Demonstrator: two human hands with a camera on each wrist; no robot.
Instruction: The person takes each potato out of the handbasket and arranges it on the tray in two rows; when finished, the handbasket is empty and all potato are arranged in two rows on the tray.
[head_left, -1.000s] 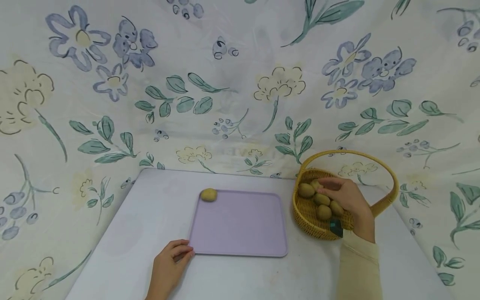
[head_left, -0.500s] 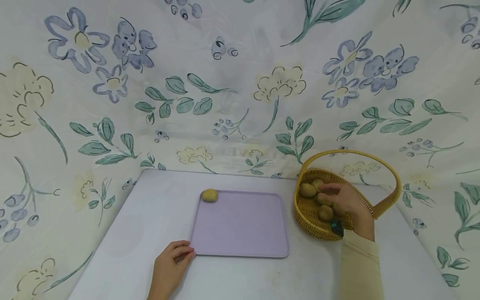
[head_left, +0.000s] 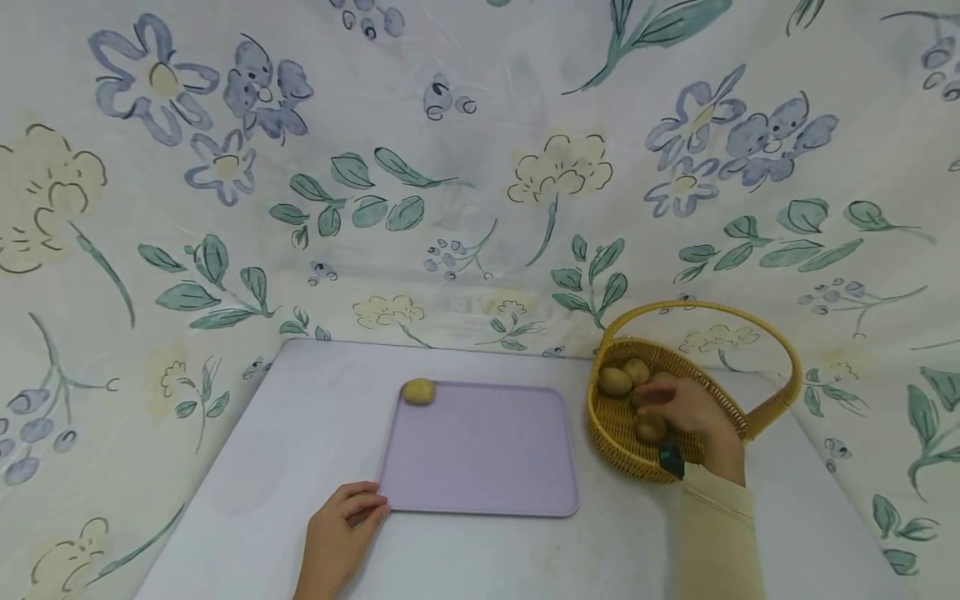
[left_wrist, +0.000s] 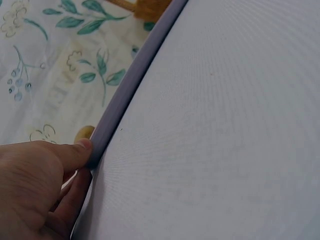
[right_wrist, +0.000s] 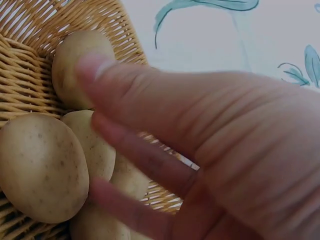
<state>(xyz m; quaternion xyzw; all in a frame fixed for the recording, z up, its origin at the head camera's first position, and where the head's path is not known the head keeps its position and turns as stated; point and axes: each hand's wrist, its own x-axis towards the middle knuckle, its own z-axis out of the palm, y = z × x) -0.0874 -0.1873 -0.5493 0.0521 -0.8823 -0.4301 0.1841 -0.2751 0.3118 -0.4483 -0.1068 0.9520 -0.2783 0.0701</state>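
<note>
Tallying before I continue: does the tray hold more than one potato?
No, the head view shows just one potato, at the tray's far left corner.

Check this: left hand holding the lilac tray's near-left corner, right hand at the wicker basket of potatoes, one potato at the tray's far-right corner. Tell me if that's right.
Wrong corner: the head view shows the lone potato at the lilac tray's far-left corner. The left hand does hold the near-left corner, and the right hand is at the wicker basket.
</note>
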